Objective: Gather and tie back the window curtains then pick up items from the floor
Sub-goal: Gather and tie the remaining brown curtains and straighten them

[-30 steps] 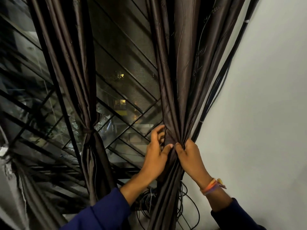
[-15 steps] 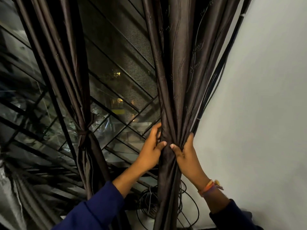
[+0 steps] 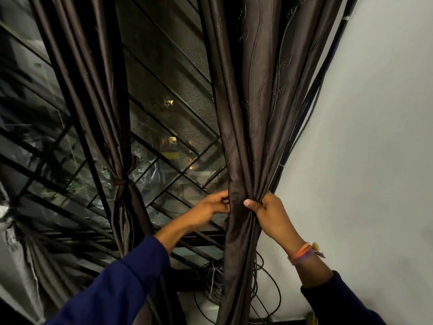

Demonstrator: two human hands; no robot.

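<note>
Both hands were on the right curtain (image 3: pixel 248 127), which hung gathered into a narrow bunch just beside the white wall (image 3: pixel 375 137). The right hand (image 3: pixel 271 214) had its grip clenched round the bunch, thumb across the front folds, fingers wrapped out of sight behind the cloth. The left hand (image 3: pixel 210 208) sat at the bunch's window-side edge, fingertips curled onto the fabric; they slipped behind the fold, so whether they pinched the cloth or a tie there could not be made out. A bracelet (image 3: pixel 304 253) circled the right wrist above a dark blue sleeve (image 3: pixel 121 287). Further from the wall, the left curtain (image 3: pixel 100 90) was already cinched by a tie (image 3: pixel 121 182). Between the two curtains the window grille (image 3: pixel 168 113) showed dim lights through mesh. Below the hands, cables (image 3: pixel 218 285) coiled, half hidden behind the bunch. The curtain tops were cut off by the frame.
</note>
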